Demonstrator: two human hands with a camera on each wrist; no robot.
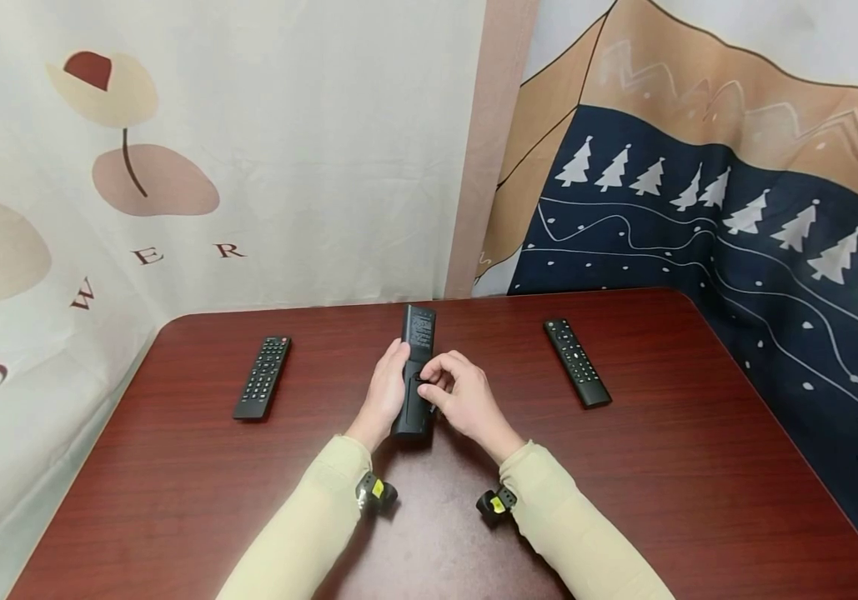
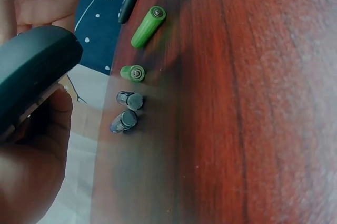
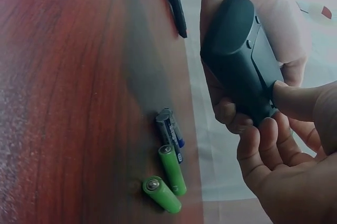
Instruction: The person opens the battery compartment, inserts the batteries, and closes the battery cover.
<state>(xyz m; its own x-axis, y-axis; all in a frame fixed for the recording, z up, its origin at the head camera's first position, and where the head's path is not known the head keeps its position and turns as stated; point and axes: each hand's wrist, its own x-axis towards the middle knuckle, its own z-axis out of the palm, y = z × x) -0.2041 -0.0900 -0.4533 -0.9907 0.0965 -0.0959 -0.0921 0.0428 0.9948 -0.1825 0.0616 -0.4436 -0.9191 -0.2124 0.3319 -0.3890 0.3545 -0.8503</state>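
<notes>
A black remote control (image 1: 419, 327) is held back side up above the table, its printed label at the far end. My left hand (image 1: 386, 390) grips it along its left side; in the right wrist view those fingers wrap beneath the body. My right hand (image 1: 466, 398) pinches at the battery cover (image 3: 265, 63), thumb on the edge and fingers curled close by. A narrow gap shows along one side of the cover. On the table beyond lie two green batteries (image 2: 149, 27) and two grey-and-blue batteries (image 2: 124, 122), mostly hidden by the hands in the head view.
One black remote (image 1: 263, 377) lies buttons up on the left of the dark red table (image 1: 173, 500). Another black remote (image 1: 577, 363) lies buttons up on the right. Printed curtains (image 1: 338, 167) hang along the table's far and right edges.
</notes>
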